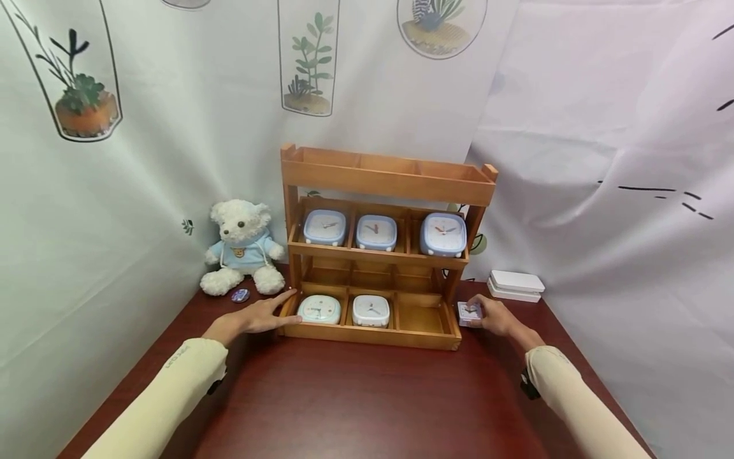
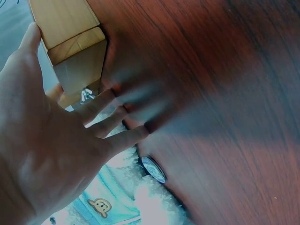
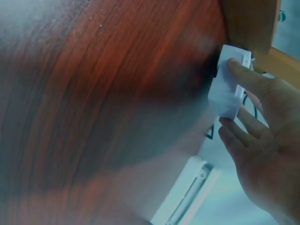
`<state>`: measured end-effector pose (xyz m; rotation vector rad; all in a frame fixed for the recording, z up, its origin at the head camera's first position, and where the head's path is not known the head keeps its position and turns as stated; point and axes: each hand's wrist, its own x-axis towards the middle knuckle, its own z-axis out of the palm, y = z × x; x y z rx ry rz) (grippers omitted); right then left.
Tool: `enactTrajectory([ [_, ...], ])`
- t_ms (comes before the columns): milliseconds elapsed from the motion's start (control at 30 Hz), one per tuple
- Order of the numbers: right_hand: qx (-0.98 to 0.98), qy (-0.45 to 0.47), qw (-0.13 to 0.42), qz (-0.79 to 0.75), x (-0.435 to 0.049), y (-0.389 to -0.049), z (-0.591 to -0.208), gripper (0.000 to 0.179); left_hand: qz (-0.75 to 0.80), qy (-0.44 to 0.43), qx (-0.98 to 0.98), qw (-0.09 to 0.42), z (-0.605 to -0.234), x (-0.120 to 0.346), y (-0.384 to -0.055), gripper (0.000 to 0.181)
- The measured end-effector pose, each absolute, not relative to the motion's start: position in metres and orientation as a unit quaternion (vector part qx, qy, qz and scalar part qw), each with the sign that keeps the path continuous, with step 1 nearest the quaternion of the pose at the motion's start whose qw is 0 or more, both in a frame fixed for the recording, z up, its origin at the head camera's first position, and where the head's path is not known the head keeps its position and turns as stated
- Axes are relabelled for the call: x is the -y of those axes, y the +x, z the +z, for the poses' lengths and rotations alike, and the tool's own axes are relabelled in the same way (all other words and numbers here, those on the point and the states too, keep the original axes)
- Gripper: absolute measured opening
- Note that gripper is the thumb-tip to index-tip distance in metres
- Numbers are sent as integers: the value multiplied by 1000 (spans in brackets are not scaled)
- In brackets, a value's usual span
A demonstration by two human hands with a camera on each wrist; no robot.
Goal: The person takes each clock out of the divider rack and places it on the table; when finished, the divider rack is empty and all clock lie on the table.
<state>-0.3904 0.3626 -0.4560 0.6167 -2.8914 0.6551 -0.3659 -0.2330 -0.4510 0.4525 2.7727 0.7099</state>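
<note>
Beside the right end of a wooden three-tier shelf (image 1: pixel 367 335), my right hand (image 1: pixel 497 317) pinches a small lavender alarm clock (image 1: pixel 469 313). The right wrist view shows the thumb on one side of this clock (image 3: pixel 226 91) and fingers at its lower end. My left hand (image 1: pixel 258 317) touches the shelf's left end, thumb along the front corner, the other fingers spread and fairly straight. On the bottom tier lie a mint clock (image 1: pixel 319 310) at left and a white clock (image 1: pixel 370 311) in the middle. Three blue clocks (image 1: pixel 376 232) lean in the middle tier's compartments.
A white teddy bear (image 1: pixel 239 245) in a blue hoodie sits left of the shelf, a small round badge (image 1: pixel 240 296) in front of it. White boxes (image 1: pixel 516 285) lie stacked at the back right. Printed cloth hangs behind and beside the dark red table (image 1: pixel 367 395).
</note>
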Motion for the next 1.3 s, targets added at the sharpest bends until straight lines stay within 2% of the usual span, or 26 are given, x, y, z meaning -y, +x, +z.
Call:
enactTrajectory([
  [133, 952, 192, 50, 233, -360, -394, -459, 39, 243, 156, -950, 122, -450, 232, -365, 98],
  [333, 948, 201, 72, 234, -357, -403, -462, 33, 238, 159, -951, 119, -448, 232, -365, 98],
  [733, 949, 199, 84, 229, -361, -417, -469, 36, 234, 161, -951, 123, -451, 231, -367, 97],
  [1000, 945, 213, 95, 231, -360, -409, -460, 44, 237, 160, -951, 121, -451, 231, -368, 97],
  [1300, 934, 258, 120, 216, -355, -390, -445, 42, 233, 163, -951, 122, -451, 232, -369, 100],
])
